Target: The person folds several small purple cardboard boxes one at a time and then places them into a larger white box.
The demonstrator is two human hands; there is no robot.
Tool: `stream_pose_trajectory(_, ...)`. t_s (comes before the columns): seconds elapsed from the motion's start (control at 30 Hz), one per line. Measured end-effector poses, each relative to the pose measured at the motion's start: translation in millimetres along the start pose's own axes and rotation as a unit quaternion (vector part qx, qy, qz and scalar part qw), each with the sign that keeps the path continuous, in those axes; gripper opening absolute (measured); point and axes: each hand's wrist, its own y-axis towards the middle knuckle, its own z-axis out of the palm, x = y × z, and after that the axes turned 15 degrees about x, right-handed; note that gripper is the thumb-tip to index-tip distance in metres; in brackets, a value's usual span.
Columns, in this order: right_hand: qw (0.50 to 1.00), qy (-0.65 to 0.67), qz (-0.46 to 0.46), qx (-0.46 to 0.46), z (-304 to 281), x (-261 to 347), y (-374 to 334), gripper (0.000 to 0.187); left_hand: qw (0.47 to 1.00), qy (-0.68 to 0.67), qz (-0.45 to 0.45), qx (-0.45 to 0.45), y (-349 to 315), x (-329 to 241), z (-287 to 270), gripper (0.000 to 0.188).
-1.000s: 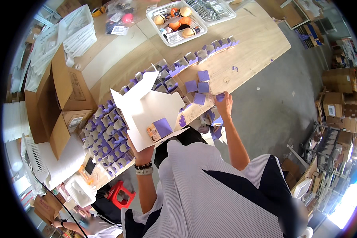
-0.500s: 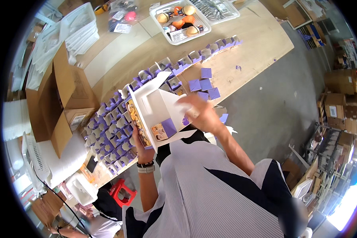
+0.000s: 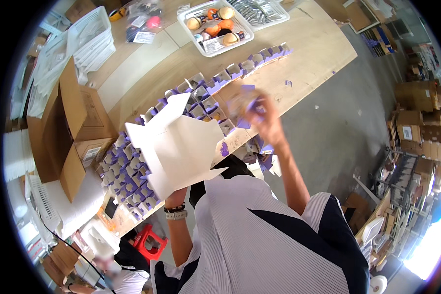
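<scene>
My left hand (image 3: 175, 197) grips the lower edge of an open cardboard carton (image 3: 179, 152), white on the side facing me, with its flaps spread. Most of that hand's fingers are hidden behind the carton. My right hand (image 3: 265, 120) is over the table to the right of it, smeared by motion. Purple shows at its fingers, but whether it holds a small purple box or only passes over one is unclear. Small purple boxes (image 3: 127, 174) with open grey tops stand in rows beneath and beyond the carton.
A large brown cardboard box (image 3: 95, 115) stands open at left, near stacked white trays (image 3: 90, 39). Across the table sit a white basket (image 3: 250, 36) of round toys and a tray of packets (image 3: 259, 12). A red stool (image 3: 149, 242) and another person (image 3: 117, 279) are lower left.
The carton has turned and tipped, so its printed side and the small purple box inside no longer show. My right hand has moved from the carton's opening up and right over the table.
</scene>
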Motion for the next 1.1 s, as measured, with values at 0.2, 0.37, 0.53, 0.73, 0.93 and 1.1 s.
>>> stream_pose_trajectory(0.2,0.867,-0.334,0.283,-0.238,-102,-139,24,0.074,0.962,-0.21,0.021,0.174,14,-19,36,0.06)
stream_pose_trajectory(0.37,0.869,-0.39,0.252,-0.173,-119,-220,10,0.064,0.897,0.433,-0.079,0.045,-15,7,-31,0.063)
stream_pose_trajectory(0.53,0.961,-0.157,0.217,-0.073,-34,-94,17,0.047,0.972,-0.185,0.053,0.135,-8,-15,15,0.06)
stream_pose_trajectory(0.73,0.931,0.114,0.261,0.228,27,55,-36,0.045,0.995,-0.055,-0.082,0.015,38,-17,67,0.061)
stream_pose_trajectory(0.93,0.95,0.184,0.214,-0.135,-59,27,-122,0.042,0.958,0.072,-0.209,0.183,95,-8,163,0.075)
stream_pose_trajectory(1.1,0.883,0.122,0.176,-0.417,-132,-21,-237,0.041,0.935,0.102,-0.257,0.223,103,-2,183,0.084)
